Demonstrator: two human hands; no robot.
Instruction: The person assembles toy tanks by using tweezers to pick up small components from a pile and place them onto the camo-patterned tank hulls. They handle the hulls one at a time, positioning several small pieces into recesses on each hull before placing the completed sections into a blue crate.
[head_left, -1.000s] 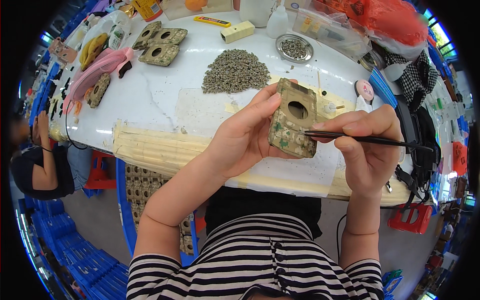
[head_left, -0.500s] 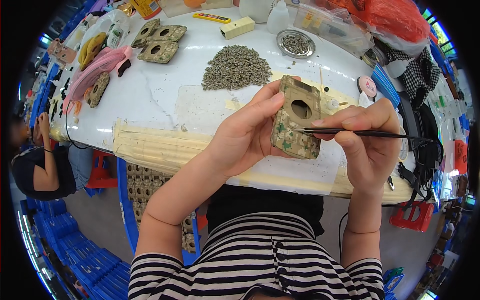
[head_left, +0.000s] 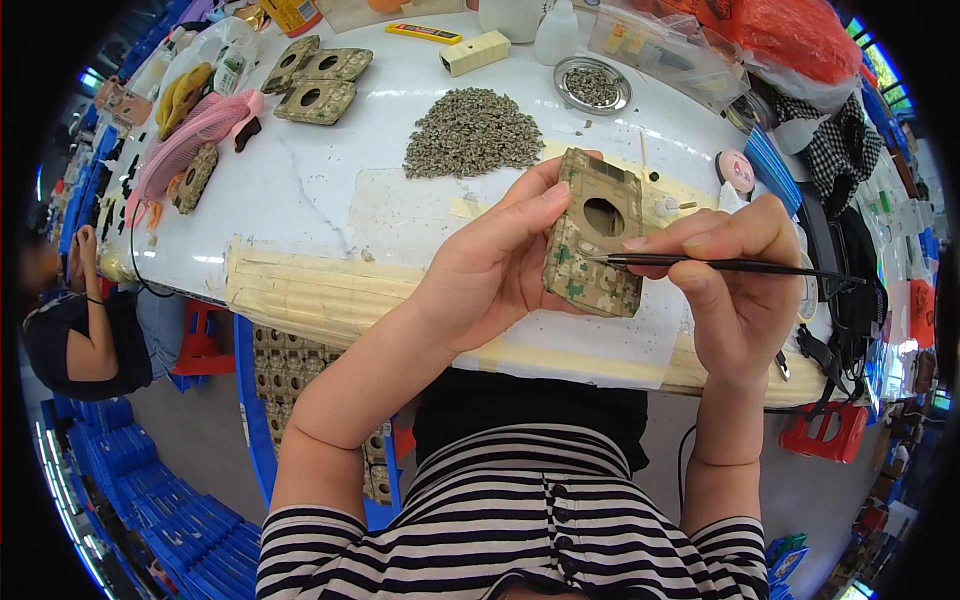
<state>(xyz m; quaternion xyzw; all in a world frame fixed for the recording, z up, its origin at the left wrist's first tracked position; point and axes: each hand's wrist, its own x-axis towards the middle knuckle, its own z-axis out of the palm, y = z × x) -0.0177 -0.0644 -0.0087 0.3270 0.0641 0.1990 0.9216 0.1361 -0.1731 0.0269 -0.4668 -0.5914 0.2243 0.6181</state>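
Note:
My left hand (head_left: 495, 245) is wrapped around the edge of a camouflage-painted toy tank hull (head_left: 622, 275), tilted above the table. The hull has a round dark hole in its upper face. Between thumb and fingers, my right hand (head_left: 745, 265) grips slim black tweezers (head_left: 770, 267). Their pointed tip meets the hull's face just below the round hole. Anything held at the tip is too small to make out. Behind the hands lies a heap of tiny camouflage-coloured parts (head_left: 472, 135) on the white table (head_left: 300, 190).
Several similar hulls (head_left: 318, 100) lie at the back left, near a pink mesh sleeve (head_left: 190, 140). A round metal dish (head_left: 592, 85) holds more tiny parts beside a white squeeze bottle (head_left: 556, 35). Below the table's taped edge is a blue crate (head_left: 255, 420) of hulls. Another person (head_left: 90, 335) sits at far left.

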